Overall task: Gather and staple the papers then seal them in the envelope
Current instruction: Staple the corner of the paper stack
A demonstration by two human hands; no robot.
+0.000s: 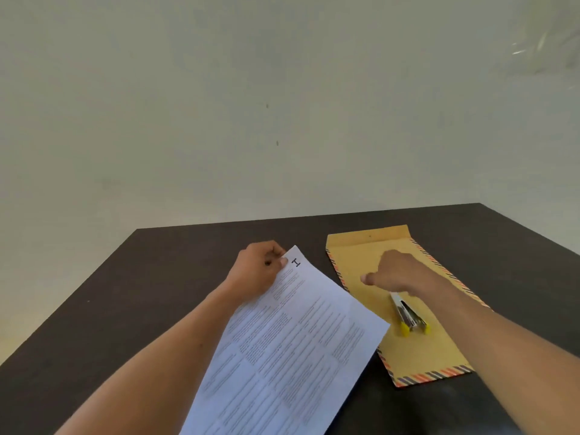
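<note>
A stack of white printed papers (282,346) lies tilted on the dark table, with a staple near its far top corner. My left hand (259,271) pinches that top left corner. A brown envelope (417,353) with striped edges lies to the right, flap end away from me. A silver stapler (408,313) with yellow ends rests on the envelope. My right hand (394,273) hovers over the envelope just beyond the stapler, fingers loosely curled and thumb out, holding nothing.
The dark table (131,309) stands against a pale wall (251,105). Its far edge runs just behind the envelope, and its left edge slants toward me.
</note>
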